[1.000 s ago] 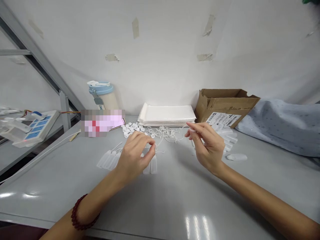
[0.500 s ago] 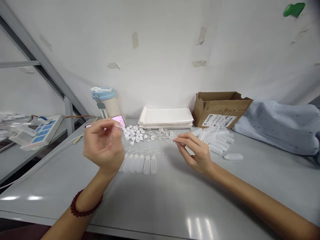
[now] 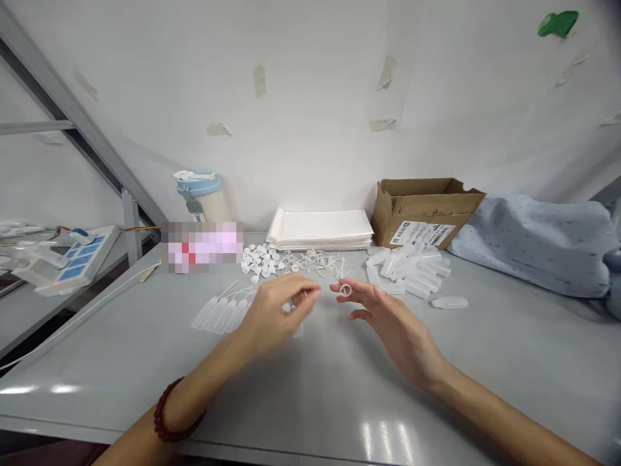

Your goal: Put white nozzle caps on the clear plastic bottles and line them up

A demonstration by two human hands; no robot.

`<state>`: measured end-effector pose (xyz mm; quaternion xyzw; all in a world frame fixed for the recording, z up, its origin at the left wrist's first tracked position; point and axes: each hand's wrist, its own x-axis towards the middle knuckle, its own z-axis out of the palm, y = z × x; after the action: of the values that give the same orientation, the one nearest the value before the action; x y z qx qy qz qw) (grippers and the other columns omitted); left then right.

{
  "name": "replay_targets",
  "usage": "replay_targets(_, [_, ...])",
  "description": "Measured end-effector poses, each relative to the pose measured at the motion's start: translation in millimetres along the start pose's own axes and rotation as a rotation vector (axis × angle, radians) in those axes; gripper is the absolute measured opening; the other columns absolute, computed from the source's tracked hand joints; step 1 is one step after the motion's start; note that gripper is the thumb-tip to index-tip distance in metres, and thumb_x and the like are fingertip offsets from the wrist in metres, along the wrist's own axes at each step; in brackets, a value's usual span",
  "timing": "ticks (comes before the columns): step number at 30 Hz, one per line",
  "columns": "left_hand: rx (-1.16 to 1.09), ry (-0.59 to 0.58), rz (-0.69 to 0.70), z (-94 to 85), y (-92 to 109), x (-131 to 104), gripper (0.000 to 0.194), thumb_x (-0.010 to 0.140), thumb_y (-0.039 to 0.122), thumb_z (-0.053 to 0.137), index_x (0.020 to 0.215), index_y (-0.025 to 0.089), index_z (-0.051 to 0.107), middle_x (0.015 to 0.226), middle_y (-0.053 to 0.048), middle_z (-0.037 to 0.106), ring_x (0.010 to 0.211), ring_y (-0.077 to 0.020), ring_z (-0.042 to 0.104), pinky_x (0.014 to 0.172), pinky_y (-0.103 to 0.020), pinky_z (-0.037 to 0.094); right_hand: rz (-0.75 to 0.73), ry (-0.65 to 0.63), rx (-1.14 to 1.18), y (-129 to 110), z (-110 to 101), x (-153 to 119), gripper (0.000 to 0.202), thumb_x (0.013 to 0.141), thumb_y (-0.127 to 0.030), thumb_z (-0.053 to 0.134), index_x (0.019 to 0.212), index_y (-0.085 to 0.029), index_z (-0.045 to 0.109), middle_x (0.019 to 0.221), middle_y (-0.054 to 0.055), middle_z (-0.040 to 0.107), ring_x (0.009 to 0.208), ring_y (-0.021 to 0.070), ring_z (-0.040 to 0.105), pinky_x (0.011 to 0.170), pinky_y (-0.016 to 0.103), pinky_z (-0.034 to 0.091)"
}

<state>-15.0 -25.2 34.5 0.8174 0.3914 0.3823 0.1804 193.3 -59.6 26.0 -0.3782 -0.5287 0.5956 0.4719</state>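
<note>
My left hand (image 3: 276,307) has its fingers closed in a pinch near the middle of the table; what is at the fingertips is hidden. Facing it from the right is my right hand (image 3: 388,320), with a small white cord loop (image 3: 345,290) at its fingers, the other fingers spread. Behind the hands lie a heap of white cords (image 3: 315,260) and small white caps (image 3: 259,260). A row of clear tubes with corded tops (image 3: 220,314) lies left of my left hand, which covers part of it.
Loose clear tubes (image 3: 420,268) are heaped at the right, a single tube (image 3: 450,303) nearer me. Behind stand a white stack of envelope-like sheets (image 3: 320,226), a cardboard box (image 3: 427,210), grey-blue cloth (image 3: 533,243) and a bottle (image 3: 206,197). A pixelated patch (image 3: 204,246) hides the phone area.
My left hand has come down and right, towards the right hand. The right hand has turned and its fingers have spread, with the cord loop now showing at them.
</note>
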Motion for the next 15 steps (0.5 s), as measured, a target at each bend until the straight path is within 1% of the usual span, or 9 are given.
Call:
replay_targets(2, [-0.055, -0.023, 0.057, 9.4, 12, -6, 0.014, 0.086, 0.018, 0.057, 0.099, 0.016, 0.064, 0.086, -0.003, 0.067, 0.073, -0.0118, 0.060, 0.066, -0.023, 0.048, -0.002, -0.042, 0.019, 3, 2, -4, 0.045, 0.092, -0.055, 0.036, 0.120, -0.031, 0.062, 0.130, 0.006, 0.058, 0.120, 0.0273, 0.049, 0.094, 0.047, 0.040])
replay_targets(3, [-0.071, -0.014, 0.062, 13.1, 15, -9, 0.015, 0.085, 0.018, 0.059, 0.100, 0.016, 0.063, 0.088, -0.003, 0.067, 0.074, -0.0119, 0.059, 0.068, -0.024, 0.049, -0.008, -0.065, 0.009, 4, 3, -6, 0.046, 0.092, -0.055, 0.036, 0.122, -0.032, 0.060, 0.133, 0.006, 0.056, 0.123, 0.0277, 0.047, 0.096, 0.048, 0.038])
replay_targets(5, [-0.093, 0.013, 0.024, 17.7, 19, -12, 0.014, 0.085, 0.019, 0.061, 0.098, 0.016, 0.062, 0.088, -0.003, 0.067, 0.073, -0.0117, 0.059, 0.069, -0.024, 0.049, -0.030, -0.108, -0.025, 6, 6, -10, 0.044, 0.093, -0.054, 0.036, 0.126, -0.035, 0.057, 0.138, 0.004, 0.052, 0.127, 0.0276, 0.043, 0.099, 0.049, 0.035])
replay_targets(8, [-0.124, 0.041, -0.060, 17.9, 19, -14, 0.008, 0.087, 0.019, 0.058, 0.093, 0.018, 0.064, 0.081, 0.000, 0.066, 0.070, -0.0106, 0.059, 0.066, -0.022, 0.048, -0.063, -0.172, -0.105, 6, 8, -17, 0.042, 0.093, -0.051, 0.038, 0.132, -0.039, 0.051, 0.144, 0.000, 0.047, 0.133, 0.0254, 0.038, 0.104, 0.048, 0.031])
replay_targets(11, [-0.140, 0.061, -0.057, 14.2, 16, -14, 0.008, 0.088, 0.018, 0.057, 0.087, 0.018, 0.065, 0.075, 0.001, 0.065, 0.067, -0.0092, 0.058, 0.064, -0.020, 0.046, -0.101, -0.221, -0.310, 5, 5, -15, 0.044, 0.093, -0.048, 0.041, 0.136, -0.036, 0.044, 0.145, 0.002, 0.045, 0.132, 0.0239, 0.039, 0.102, 0.046, 0.037])
replay_targets(12, [-0.131, 0.064, -0.038, 13.2, 15, -14, 0.007, 0.087, 0.018, 0.058, 0.085, 0.018, 0.065, 0.073, 0.001, 0.064, 0.065, -0.0088, 0.057, 0.062, -0.020, 0.046, -0.125, -0.207, -0.422, 5, 2, -11, 0.046, 0.093, -0.046, 0.043, 0.138, -0.034, 0.042, 0.144, 0.004, 0.045, 0.130, 0.0239, 0.041, 0.101, 0.045, 0.040])
replay_targets(13, [-0.116, 0.068, -0.018, 12.5, 12, -13, 0.007, 0.087, 0.017, 0.059, 0.083, 0.017, 0.065, 0.071, 0.002, 0.062, 0.064, -0.0085, 0.056, 0.061, -0.020, 0.045, -0.166, -0.148, -0.560, 6, -3, -6, 0.052, 0.091, -0.042, 0.048, 0.141, -0.032, 0.037, 0.145, 0.007, 0.043, 0.130, 0.0244, 0.042, 0.100, 0.046, 0.040])
replay_targets(14, [-0.095, 0.073, -0.001, 12.3, 10, -13, 0.007, 0.087, 0.017, 0.059, 0.081, 0.017, 0.064, 0.069, 0.002, 0.061, 0.062, -0.0084, 0.054, 0.060, -0.020, 0.044, -0.238, -0.045, -0.712, 7, -9, 0, 0.060, 0.088, -0.040, 0.054, 0.143, -0.028, 0.032, 0.145, 0.010, 0.042, 0.129, 0.0260, 0.042, 0.100, 0.048, 0.040])
replay_targets(15, [-0.074, 0.077, 0.013, 12.5, 7, -13, 0.008, 0.086, 0.016, 0.059, 0.080, 0.016, 0.064, 0.067, 0.002, 0.060, 0.061, -0.0084, 0.053, 0.059, -0.020, 0.043, -0.306, 0.059, -0.856, 8, -17, 7, 0.064, 0.086, -0.037, 0.056, 0.143, -0.023, 0.030, 0.144, 0.014, 0.041, 0.130, 0.0282, 0.041, 0.100, 0.049, 0.040])
